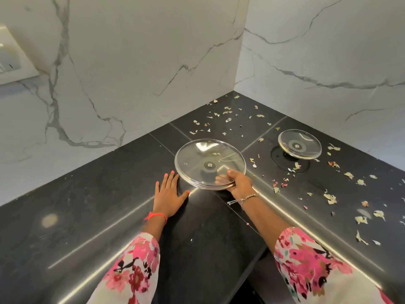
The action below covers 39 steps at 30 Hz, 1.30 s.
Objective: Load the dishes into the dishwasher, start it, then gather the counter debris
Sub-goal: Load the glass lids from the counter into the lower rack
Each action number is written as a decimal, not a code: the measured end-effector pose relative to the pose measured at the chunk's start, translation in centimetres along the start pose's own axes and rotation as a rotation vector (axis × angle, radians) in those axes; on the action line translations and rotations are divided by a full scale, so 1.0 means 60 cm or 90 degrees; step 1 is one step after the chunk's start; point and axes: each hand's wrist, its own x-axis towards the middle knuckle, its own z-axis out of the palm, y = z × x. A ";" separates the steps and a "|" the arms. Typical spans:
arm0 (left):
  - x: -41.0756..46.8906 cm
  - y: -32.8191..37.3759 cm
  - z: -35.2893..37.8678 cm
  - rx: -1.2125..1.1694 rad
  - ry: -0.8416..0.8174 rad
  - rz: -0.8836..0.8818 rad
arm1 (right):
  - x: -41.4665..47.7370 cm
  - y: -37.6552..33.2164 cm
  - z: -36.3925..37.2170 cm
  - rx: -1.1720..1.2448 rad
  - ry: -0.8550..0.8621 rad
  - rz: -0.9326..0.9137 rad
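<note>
The right hand (237,183) pinches the near rim of the large glass lid (210,164), tilted on the black worktop (87,205). The left hand (167,194) lies spread flat just beside it. Debris (285,172) is scattered to the right.

The white fixture (13,55) at upper left is cut by the frame's edge; what it is, I can't tell. Fingers of the right hand (240,183) blur behind the large glass lid (208,154). Both sleeves (131,270) run off the bottom. The flakes (331,198) on the surface (87,205) are too small to name.
</note>
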 end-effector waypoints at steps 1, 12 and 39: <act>-0.003 0.003 -0.007 -0.025 -0.026 -0.004 | -0.013 0.000 -0.013 0.002 0.007 -0.007; -0.212 0.063 0.006 -0.085 0.040 0.022 | -0.204 0.004 -0.171 0.121 0.059 -0.097; -0.993 0.050 0.256 -0.086 -0.166 0.245 | -0.830 0.518 -0.776 0.110 0.227 -0.064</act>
